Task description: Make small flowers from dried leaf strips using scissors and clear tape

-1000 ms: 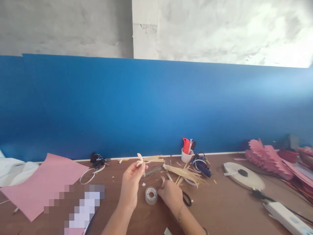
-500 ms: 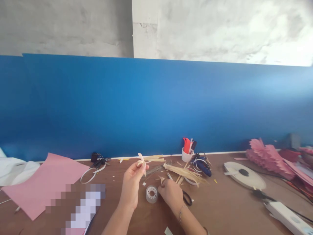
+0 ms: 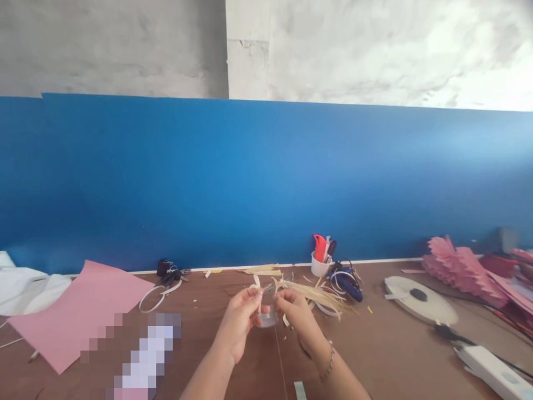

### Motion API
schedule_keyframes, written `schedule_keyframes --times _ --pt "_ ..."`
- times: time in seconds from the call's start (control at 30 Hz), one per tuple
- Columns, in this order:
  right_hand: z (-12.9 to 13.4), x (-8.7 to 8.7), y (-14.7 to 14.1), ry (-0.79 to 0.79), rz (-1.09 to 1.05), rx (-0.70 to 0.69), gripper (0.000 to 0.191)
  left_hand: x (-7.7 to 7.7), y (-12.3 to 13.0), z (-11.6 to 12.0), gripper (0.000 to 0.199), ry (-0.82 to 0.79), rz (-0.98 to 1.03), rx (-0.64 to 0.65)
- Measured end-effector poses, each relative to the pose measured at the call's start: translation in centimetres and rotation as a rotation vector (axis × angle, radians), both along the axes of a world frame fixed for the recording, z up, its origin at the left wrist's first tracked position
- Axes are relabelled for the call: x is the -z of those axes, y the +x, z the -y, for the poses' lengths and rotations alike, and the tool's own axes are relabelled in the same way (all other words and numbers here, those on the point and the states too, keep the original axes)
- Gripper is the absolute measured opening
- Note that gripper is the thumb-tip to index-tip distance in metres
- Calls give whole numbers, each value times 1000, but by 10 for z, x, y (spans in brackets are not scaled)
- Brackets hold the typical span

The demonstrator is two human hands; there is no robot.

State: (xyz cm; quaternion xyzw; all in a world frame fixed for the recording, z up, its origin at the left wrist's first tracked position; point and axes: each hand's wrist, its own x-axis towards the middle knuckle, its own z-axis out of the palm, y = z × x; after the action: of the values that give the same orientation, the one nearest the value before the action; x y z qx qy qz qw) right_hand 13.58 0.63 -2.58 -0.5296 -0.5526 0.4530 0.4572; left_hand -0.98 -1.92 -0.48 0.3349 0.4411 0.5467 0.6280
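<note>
My left hand (image 3: pixel 238 322) is closed, pinching a small cream petal-like piece (image 3: pixel 256 281) upright between thumb and finger. Close beside it, my right hand (image 3: pixel 295 312) pinches a thin pale strip (image 3: pixel 275 284); fingers partly cover it. Whether the two pieces touch, I cannot tell. Behind and between the hands lies a clear tape roll (image 3: pixel 267 319), partly hidden by my left fingers. Beyond my right hand spreads a bundle of straw-coloured strips (image 3: pixel 322 295) on the brown table (image 3: pixel 366 355).
A white cup (image 3: pixel 320 265) with red-handled tools stands against the blue partition (image 3: pixel 266 183). Pink paper (image 3: pixel 83 316) and a black-and-white cord (image 3: pixel 160 294) lie left. To the right are a pale round disc (image 3: pixel 420 303), pleated pink paper (image 3: pixel 462 266) and a white power strip (image 3: pixel 493 369).
My right hand has risen from the table with a pale strip and come close to my left hand. The left hand has shifted right and lower, in front of the tape roll.
</note>
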Motion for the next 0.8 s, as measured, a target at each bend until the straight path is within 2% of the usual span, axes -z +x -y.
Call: schedule_keyframes --times 0.03,0.13,0.27,0.4,0.57,0.67,0.8 --pt "0 0 0 -9 -29 -7 25 6 1 -2 32 21 -85 24" --pt "0 0 -1 -34 -95 -18 25 22 5 -8 33 50 -154 -5" --pt "1 -4 -3 -66 -143 -38 26 33 9 -8 29 251 -364 -145" --pt "6 -10 -6 -97 -170 -58 29 32 14 0 24 350 -492 -215" --pt "13 -19 -7 -105 -167 -71 30 27 16 5 24 394 -547 -306" --pt "14 -23 -7 -98 -143 -69 29 25 15 3 26 412 -504 -296" --pt "12 -20 -8 -79 -86 -56 30 25 15 -1 28 376 -351 -243"
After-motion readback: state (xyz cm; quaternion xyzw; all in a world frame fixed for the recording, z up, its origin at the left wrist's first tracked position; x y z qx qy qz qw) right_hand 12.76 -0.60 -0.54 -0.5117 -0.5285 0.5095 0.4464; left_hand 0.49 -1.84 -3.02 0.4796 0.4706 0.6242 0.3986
